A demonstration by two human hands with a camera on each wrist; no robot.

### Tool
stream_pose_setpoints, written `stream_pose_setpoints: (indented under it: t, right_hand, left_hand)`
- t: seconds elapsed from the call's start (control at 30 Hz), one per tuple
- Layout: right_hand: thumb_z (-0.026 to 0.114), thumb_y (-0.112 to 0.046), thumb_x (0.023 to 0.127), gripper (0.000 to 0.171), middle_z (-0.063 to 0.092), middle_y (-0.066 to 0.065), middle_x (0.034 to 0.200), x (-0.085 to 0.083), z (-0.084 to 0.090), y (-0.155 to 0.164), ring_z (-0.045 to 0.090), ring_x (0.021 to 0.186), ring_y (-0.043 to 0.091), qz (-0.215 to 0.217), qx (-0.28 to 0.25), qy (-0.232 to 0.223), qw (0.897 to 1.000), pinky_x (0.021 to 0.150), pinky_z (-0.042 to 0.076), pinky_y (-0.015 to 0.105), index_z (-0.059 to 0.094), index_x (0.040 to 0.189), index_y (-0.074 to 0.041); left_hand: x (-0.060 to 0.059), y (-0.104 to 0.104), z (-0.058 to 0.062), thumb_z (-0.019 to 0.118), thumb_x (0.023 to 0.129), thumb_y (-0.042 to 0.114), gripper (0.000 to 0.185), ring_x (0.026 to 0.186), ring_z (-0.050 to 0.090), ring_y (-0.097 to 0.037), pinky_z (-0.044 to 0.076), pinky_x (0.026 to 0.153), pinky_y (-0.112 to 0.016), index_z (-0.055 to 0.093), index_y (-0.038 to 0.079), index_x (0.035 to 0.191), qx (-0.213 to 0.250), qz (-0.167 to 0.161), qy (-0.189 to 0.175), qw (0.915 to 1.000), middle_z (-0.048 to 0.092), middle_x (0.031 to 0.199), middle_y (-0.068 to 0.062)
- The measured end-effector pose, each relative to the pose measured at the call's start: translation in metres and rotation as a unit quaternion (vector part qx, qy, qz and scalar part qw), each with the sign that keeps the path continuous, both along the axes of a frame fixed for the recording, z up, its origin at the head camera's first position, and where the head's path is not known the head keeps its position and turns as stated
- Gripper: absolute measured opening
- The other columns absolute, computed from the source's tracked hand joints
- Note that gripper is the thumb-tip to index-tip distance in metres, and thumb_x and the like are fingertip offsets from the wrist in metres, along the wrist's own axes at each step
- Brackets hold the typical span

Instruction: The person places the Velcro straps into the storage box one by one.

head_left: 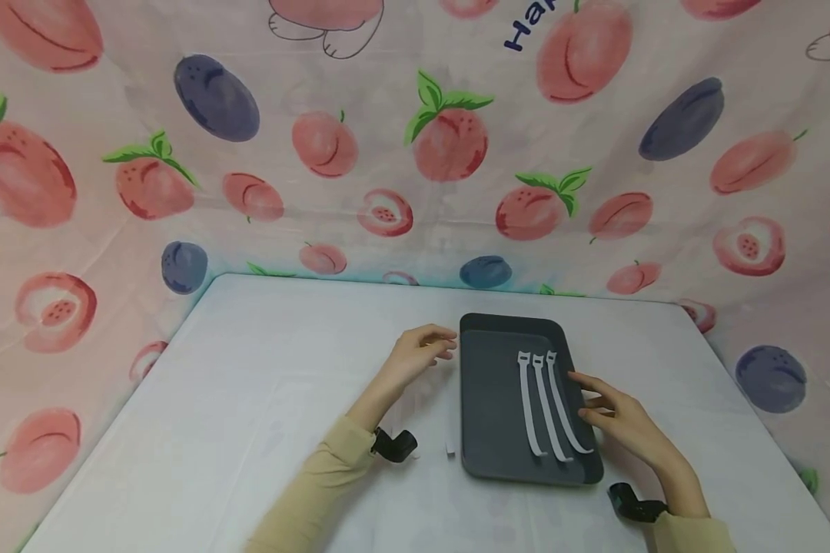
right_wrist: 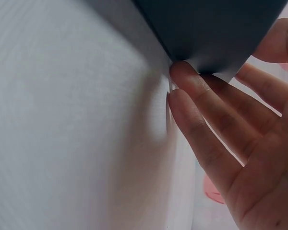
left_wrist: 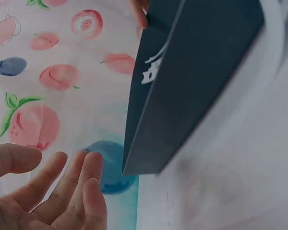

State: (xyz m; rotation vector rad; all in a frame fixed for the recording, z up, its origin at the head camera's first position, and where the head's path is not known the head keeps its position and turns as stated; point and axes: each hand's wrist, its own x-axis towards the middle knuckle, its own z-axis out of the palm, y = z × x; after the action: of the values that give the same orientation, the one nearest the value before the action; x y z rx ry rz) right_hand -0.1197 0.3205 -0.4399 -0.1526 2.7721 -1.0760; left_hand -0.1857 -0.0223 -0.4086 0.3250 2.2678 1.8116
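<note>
Head: dark tray (head_left: pixel 491 399), 4-5 o'clock; white straps (head_left: pixel 546 407) in its 3 o'clock half. Left hand (head_left: pixel 415 355) empty, just off tray's 10 o'clock side; right hand (head_left: pixel 622 415) touches its 3 o'clock wall. Left wrist: hand relaxed, 8 o'clock; tray, 2. Right wrist: fingers (right_wrist: pixel 188 108) fairly straight, touching tray, 1 o'clock.

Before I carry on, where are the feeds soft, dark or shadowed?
Head: white straps and dark tray fairly clear, light looks even. Left wrist: a pale curved shape at upper right is too blurred to identify. Right wrist: tray very dark, soft shadow across the white table, right hand reasonably sharp.
</note>
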Motion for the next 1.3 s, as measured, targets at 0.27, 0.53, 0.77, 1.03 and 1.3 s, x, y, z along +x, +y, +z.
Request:
stream_pose_setpoints:
  t: [0.27,0.53,0.77,1.03,1.3]
  right_hand:
    - [0.059,-0.021,0.093,0.057,0.045,0.023,0.143,0.0,0.0,0.0,0.06,0.112,0.037,-0.001,0.002,0.002,1.0,0.085,0.05,0.056,0.039,0.147,-0.017]
    - [0.058,-0.021,0.094,0.057,0.046,0.022,0.144,0.001,0.001,0.0,0.06,0.112,0.037,0.001,-0.002,0.004,1.0,0.086,0.049,0.058,0.039,0.147,-0.016]
    - [0.059,-0.022,0.093,0.057,0.046,0.022,0.144,0.0,0.002,0.0,0.059,0.112,0.037,0.001,-0.001,0.001,1.0,0.083,0.05,0.056,0.039,0.147,-0.016]
    - [0.059,-0.022,0.093,0.057,0.046,0.022,0.143,-0.001,0.001,0.001,0.06,0.111,0.037,0.001,-0.002,0.001,1.0,0.082,0.051,0.053,0.04,0.146,-0.016]
    - [0.059,-0.022,0.093,0.057,0.046,0.022,0.143,-0.001,0.0,0.002,0.06,0.111,0.037,0.002,-0.005,0.003,1.0,0.083,0.051,0.054,0.04,0.146,-0.016]
  left_hand:
    - [-0.002,-0.015,-0.006,0.054,0.096,0.015,0.028,0.1,0.069,-0.028,0.052,0.086,-0.041,0.065,0.005,0.119,-0.012,0.014,-0.003,0.9998,0.07,0.112,-0.017]
    - [-0.007,-0.032,-0.012,0.053,0.094,0.013,0.027,0.094,0.07,-0.024,0.053,0.081,-0.032,0.067,0.004,0.115,-0.027,0.05,0.002,0.9983,0.071,0.107,-0.016]
    - [-0.015,-0.046,-0.019,0.053,0.093,0.012,0.026,0.092,0.071,-0.024,0.053,0.08,-0.032,0.068,0.003,0.113,-0.042,0.085,-0.005,0.9955,0.071,0.105,-0.018]
    - [-0.024,-0.057,-0.022,0.053,0.093,0.011,0.025,0.092,0.071,-0.025,0.052,0.075,-0.029,0.068,0.003,0.112,-0.065,0.095,-0.003,0.9934,0.071,0.103,-0.017]
    - [-0.037,-0.066,-0.024,0.053,0.092,0.008,0.025,0.088,0.072,-0.025,0.052,0.07,-0.027,0.068,0.0,0.11,-0.099,0.102,0.013,0.9898,0.071,0.101,-0.019]
